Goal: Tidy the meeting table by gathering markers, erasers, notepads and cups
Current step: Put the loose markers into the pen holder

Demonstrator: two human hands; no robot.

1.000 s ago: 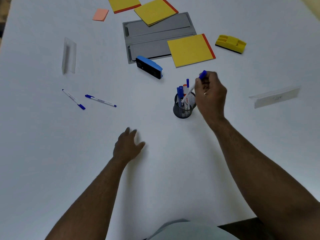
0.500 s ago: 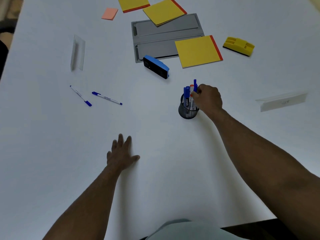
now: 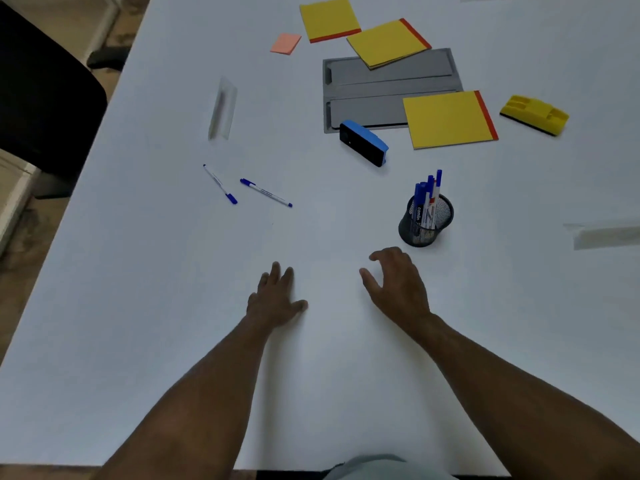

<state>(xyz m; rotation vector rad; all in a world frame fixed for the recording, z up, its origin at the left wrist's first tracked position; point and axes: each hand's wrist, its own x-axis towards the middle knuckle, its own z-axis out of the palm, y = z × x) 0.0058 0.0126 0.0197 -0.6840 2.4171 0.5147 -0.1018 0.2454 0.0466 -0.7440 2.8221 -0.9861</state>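
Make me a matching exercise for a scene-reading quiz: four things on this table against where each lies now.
Things:
1. blue eraser
2. yellow eraser
3. markers
4. two pens

Places:
A. standing in the mesh cup
B. loose on the table, left of the cup
C. at the grey tray's near edge
D. far right, beyond the notepad

Pairs: 1-C, 2-D, 3-A, 4-B
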